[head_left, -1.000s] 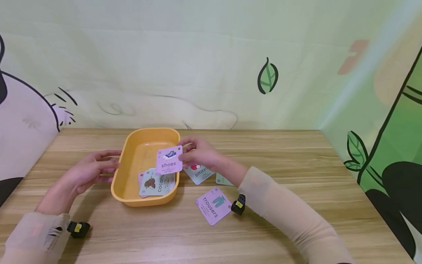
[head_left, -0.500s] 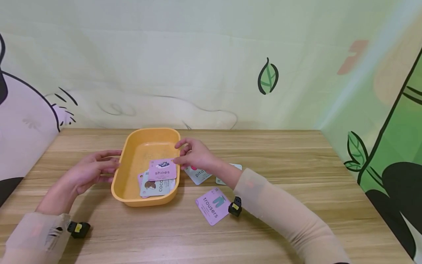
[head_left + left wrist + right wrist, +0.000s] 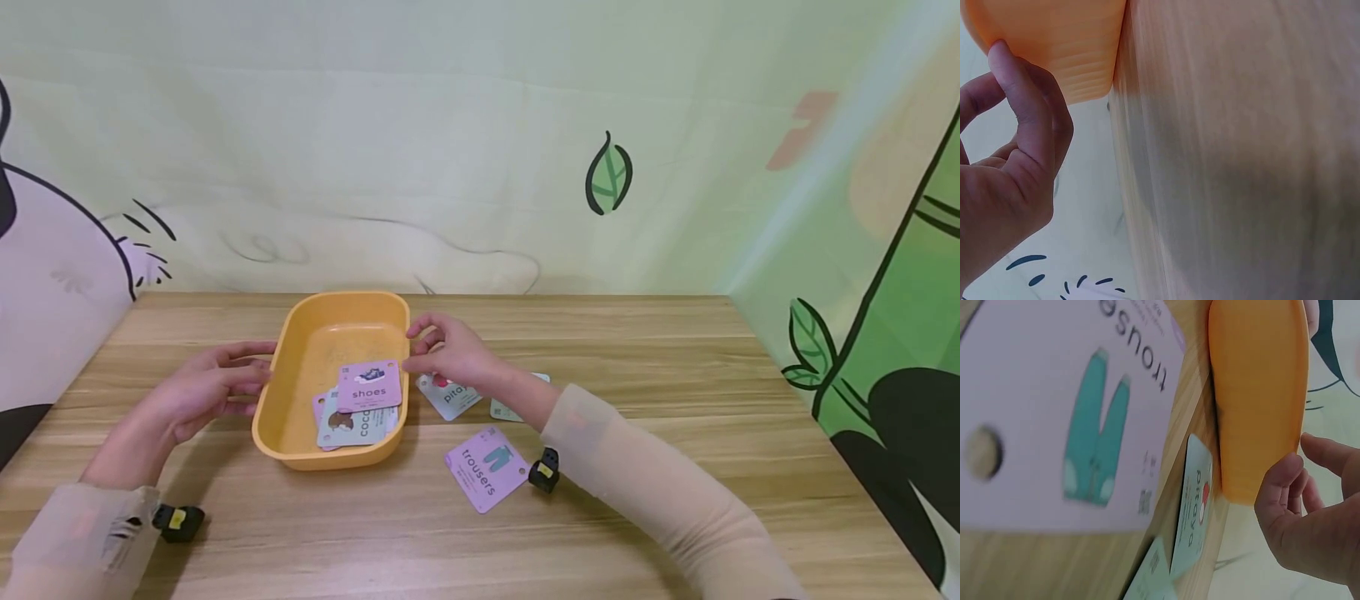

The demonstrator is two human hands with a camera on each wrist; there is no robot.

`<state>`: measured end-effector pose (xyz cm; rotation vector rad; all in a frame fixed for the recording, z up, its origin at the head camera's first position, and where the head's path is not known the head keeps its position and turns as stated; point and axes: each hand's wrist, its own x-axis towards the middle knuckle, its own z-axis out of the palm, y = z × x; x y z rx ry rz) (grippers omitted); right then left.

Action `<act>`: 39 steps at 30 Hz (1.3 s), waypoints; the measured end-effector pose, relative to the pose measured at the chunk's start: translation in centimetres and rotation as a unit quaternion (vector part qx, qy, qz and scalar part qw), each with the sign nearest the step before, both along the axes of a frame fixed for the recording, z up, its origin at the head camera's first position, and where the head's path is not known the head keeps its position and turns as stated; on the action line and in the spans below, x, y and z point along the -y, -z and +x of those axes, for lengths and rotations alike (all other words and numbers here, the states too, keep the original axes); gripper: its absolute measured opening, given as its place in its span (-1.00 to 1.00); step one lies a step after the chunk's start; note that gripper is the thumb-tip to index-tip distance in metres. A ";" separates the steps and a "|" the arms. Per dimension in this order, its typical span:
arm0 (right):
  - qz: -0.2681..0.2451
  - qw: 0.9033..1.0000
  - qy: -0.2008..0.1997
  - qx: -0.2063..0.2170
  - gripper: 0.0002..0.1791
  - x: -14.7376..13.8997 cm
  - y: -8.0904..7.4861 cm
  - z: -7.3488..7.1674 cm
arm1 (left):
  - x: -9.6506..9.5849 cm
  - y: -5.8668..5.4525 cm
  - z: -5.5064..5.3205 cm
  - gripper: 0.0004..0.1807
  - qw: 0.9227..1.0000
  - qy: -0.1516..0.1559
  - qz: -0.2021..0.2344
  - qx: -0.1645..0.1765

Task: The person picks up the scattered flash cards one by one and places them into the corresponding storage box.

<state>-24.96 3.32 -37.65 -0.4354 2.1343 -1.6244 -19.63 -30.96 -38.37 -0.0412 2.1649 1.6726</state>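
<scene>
A yellow tray (image 3: 300, 392) holds several picture cards, with the purple shoes card (image 3: 369, 388) lying on top of the coconut card (image 3: 343, 428). At the tray's left wall rests my left hand (image 3: 217, 383), its fingers extended; in the left wrist view its fingertips meet the tray's side (image 3: 1079, 44). My right hand (image 3: 457, 354) is just beside the right rim with nothing held, fingers loosely bent. In the right wrist view the right fingertips (image 3: 1294, 461) are right at the rim of the tray (image 3: 1260, 394).
On the wooden table (image 3: 637, 350), right of the tray, lie a pitaya card (image 3: 452, 402), a trousers card (image 3: 486, 468) and a pale green card (image 3: 504, 410) partly hidden under the right forearm. A printed curtain (image 3: 480, 150) stands behind the table.
My right hand lowered the shoes card into the tray, let go of it, and drew back slightly to the right. The left hand stayed at the tray's side.
</scene>
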 end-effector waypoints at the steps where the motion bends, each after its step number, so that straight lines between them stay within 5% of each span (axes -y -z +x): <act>1: 0.002 1.000 0.000 -0.003 -0.52 -0.2 0.1 -0.1 | 0.0 0.0 0.0 -0.24 1.000 0.000 0.001 0.000; 14: 0.087 0.994 -0.042 -0.047 -0.56 -3.7 0.7 -0.8 | 0.0 0.0 -0.1 -0.24 1.000 0.001 0.007 0.003; 22: 0.173 0.975 -0.084 -0.110 -0.60 -5.8 0.2 -0.9 | 0.0 0.0 -0.1 -0.25 1.000 0.000 0.011 0.001; 39: 0.271 0.948 -0.106 -0.129 -0.33 -10.2 0.1 -1.9 | 0.0 0.0 0.0 -0.24 1.000 0.001 0.009 0.003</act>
